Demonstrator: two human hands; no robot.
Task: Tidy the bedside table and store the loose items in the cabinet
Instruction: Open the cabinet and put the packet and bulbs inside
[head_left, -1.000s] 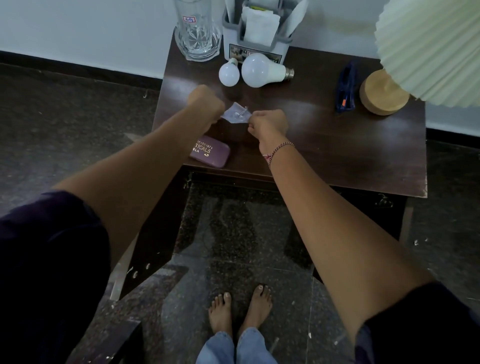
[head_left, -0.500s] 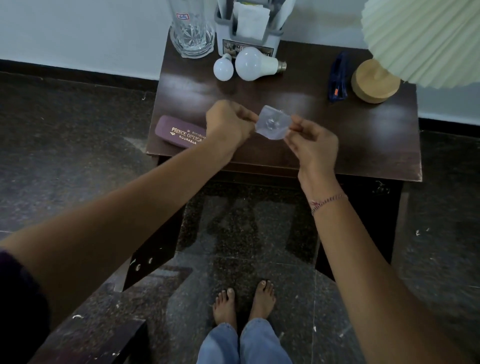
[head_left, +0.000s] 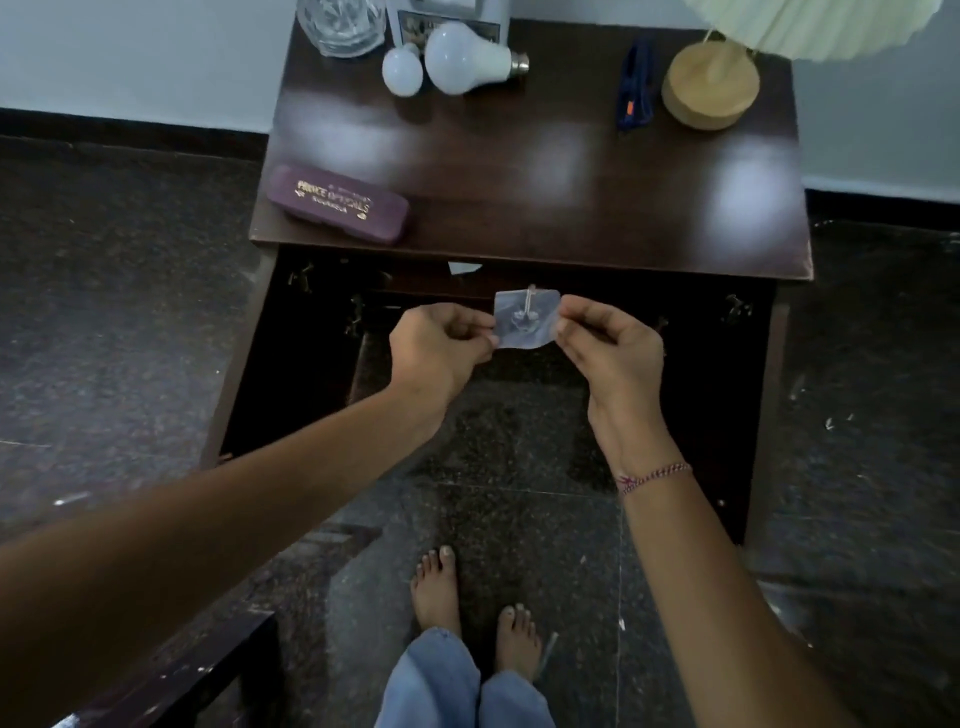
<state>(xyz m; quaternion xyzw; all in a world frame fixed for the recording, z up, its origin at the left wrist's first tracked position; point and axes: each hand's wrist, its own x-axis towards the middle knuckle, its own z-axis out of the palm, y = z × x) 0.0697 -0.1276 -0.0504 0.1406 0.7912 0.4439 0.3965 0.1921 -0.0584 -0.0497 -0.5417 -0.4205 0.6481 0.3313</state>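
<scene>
Both hands hold one small clear adhesive wall hook (head_left: 525, 319) in the air, in front of the bedside table (head_left: 519, 208) and below its front edge. The left hand (head_left: 441, 348) pinches its left edge; the right hand (head_left: 605, 338) pinches its right edge. On the tabletop lie a maroon spectacle case (head_left: 337, 203) at front left, two white light bulbs (head_left: 457, 60) at the rear, a blue item (head_left: 635, 91) just beside the wooden lamp base (head_left: 709, 85).

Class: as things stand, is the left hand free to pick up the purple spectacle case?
Probably not yet: the left hand and right hand both pinch the clear adhesive hook. The spectacle case itself lies unobstructed.
</scene>
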